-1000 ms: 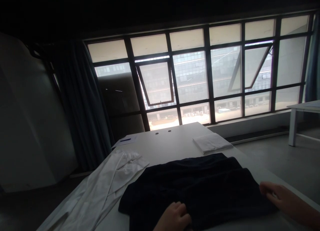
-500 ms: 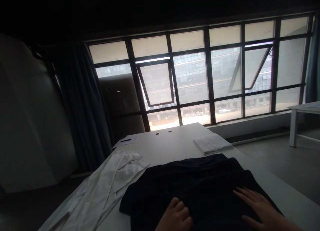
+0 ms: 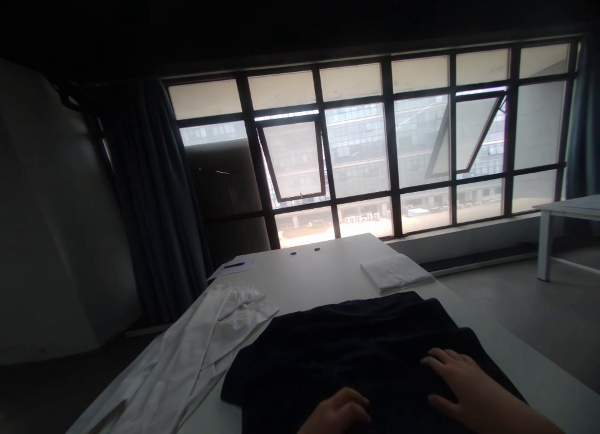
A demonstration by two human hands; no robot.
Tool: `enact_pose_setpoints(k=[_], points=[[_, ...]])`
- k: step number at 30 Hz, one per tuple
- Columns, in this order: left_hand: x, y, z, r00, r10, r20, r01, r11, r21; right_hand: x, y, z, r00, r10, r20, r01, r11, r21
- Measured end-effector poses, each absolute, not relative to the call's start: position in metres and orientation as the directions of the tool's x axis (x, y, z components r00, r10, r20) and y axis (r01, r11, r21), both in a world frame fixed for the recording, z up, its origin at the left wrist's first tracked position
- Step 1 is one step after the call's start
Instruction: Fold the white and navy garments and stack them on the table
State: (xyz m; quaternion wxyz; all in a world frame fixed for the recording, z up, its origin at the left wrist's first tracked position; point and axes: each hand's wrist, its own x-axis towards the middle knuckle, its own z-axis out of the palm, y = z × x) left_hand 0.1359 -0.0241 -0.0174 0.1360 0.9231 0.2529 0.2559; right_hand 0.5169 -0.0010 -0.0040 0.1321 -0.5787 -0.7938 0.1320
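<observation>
A dark navy garment (image 3: 356, 353) lies spread on the white table (image 3: 328, 268) in front of me. My right hand (image 3: 462, 384) rests flat on its right part, fingers stretched out and apart. At the bottom edge my left hand (image 3: 340, 415) lies on the near part of the cloth with its fingers curled, and whether it grips a fold I cannot make out. A long white garment (image 3: 197, 353) lies stretched out to the left of the dark one.
A folded white cloth (image 3: 396, 272) sits at the table's far right. A paper with a blue pen (image 3: 233, 266) lies at the far left corner. Beyond are a wide window, dark curtains, and another white table (image 3: 562, 218) on the right.
My right hand came from the garment's right edge onto the cloth and slid leftward, flat. My left hand drew back slightly toward me. The camera shifted a little.
</observation>
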Motion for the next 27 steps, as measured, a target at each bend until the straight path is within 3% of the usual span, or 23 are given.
enact_pose_setpoints(k=[2,5,10,14,20,27], points=[[0.116,-0.023,-0.003,0.611,0.649,0.453,0.464,-0.758,0.459,0.497,0.009,0.002,-0.366,0.925,0.103,0.841,0.376,-0.389],[0.078,-0.01,0.001,0.405,0.8,0.443,0.728,-0.575,0.373,0.473,0.035,-0.003,-0.389,0.902,0.19,0.826,0.432,-0.362],[0.042,0.015,-0.027,0.279,0.946,0.166,0.929,-0.31,0.203,0.46,0.074,-0.035,-0.309,0.927,0.213,0.889,0.361,-0.282],[0.046,0.014,-0.032,0.314,0.947,0.067,0.936,-0.321,0.144,0.464,0.074,-0.052,-0.35,0.914,0.207,0.89,0.393,-0.232],[0.043,-0.005,-0.037,0.398,0.909,0.126,0.903,-0.413,0.119,0.475,0.044,-0.061,-0.321,0.921,0.221,0.897,0.371,-0.241],[0.021,-0.028,-0.056,0.428,0.903,-0.041,0.899,-0.422,0.117,0.48,0.007,-0.038,-0.369,0.922,0.12,0.879,0.388,-0.276]])
